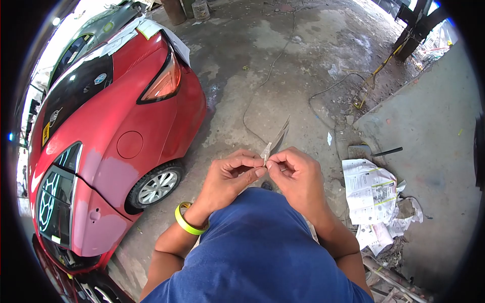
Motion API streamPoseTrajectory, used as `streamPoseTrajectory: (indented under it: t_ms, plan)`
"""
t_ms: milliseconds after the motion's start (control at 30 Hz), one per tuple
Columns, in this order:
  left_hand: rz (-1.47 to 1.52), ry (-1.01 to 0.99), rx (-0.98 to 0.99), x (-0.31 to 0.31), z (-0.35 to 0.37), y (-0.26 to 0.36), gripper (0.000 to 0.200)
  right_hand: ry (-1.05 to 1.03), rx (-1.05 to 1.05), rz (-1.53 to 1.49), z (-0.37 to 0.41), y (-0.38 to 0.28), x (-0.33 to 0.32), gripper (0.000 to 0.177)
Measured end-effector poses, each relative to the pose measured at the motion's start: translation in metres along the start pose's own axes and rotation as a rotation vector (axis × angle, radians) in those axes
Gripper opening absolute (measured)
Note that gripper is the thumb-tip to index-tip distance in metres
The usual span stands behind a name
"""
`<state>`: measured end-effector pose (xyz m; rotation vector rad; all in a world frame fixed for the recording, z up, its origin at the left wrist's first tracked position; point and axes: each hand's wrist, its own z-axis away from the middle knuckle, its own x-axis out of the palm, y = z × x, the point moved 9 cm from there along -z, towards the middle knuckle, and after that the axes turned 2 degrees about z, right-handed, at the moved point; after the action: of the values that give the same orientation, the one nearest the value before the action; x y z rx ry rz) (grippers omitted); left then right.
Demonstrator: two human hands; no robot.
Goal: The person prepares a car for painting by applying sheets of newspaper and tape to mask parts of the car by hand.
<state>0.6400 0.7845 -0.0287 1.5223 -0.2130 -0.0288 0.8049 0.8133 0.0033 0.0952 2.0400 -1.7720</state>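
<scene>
In front of my blue shirt, both hands meet at chest height. My left hand (pixel 228 177) pinches the near end of a thin, greyish folded sheet (pixel 279 139) between thumb and fingers. On the other side, my right hand (pixel 299 174) is closed in a pinch at the same end, its fingertips right beside those of the left. The sheet narrows to a point away from me, with a paler flap by the fingertips. Around my left wrist hangs a yellow-green roll of tape (pixel 191 225).
To the left stands a red car (pixel 118 108) with dull pinkish patches near its rear wheel (pixel 156 187) and sheets of paper on top. Printed paper (pixel 371 194) lies crumpled at the right by a grey panel (pixel 434 151). A cable (pixel 268 76) crosses the concrete floor.
</scene>
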Motion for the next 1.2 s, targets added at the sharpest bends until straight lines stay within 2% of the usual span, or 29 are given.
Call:
streamPoseTrajectory:
  t_ms: [67,167,233,433,567,633,667,733,767,867,1033,1200]
  plan:
    - [0.006,0.02,0.041,0.002,0.002,0.001,0.019,-0.02,0.008,-0.049,0.001,0.004,0.001,0.009]
    - [-0.263,0.056,0.164,0.003,0.008,0.012,0.019,-0.055,0.024,-0.125,0.001,0.009,0.003,0.01]
    - [-0.337,0.078,0.198,0.006,0.012,0.018,0.02,-0.069,0.023,-0.136,0.003,0.01,0.004,0.01]
    - [-0.497,0.102,0.348,0.014,0.021,0.027,0.022,-0.076,0.042,-0.12,0.005,0.011,0.004,0.009]
    - [-0.587,0.081,0.409,0.02,0.022,0.032,0.024,-0.094,0.089,0.023,0.005,0.008,0.006,0.008]
    - [-0.555,0.103,0.374,0.017,0.021,0.03,0.021,-0.112,0.106,0.092,0.004,0.006,0.007,0.008]
    - [-0.54,0.114,0.356,0.016,0.02,0.029,0.019,-0.11,0.114,-0.031,0.005,0.009,0.007,0.007]
    - [-0.274,0.149,0.154,-0.001,0.014,0.007,0.015,-0.111,0.125,-0.278,0.005,0.016,0.01,0.004]
    - [-0.14,0.167,0.054,-0.007,0.012,-0.004,0.014,-0.114,0.119,-0.29,0.005,0.015,0.01,0.005]
    - [0.02,0.177,-0.061,-0.009,0.01,-0.01,0.012,-0.097,0.087,-0.298,0.004,0.011,0.009,0.008]
    - [-0.074,0.135,0.07,-0.005,0.006,0.005,0.011,-0.06,0.029,-0.191,0.0,0.011,0.01,0.013]
    - [-0.18,0.125,0.138,-0.002,0.004,0.009,0.01,-0.025,0.094,-0.127,0.0,0.01,0.008,0.012]
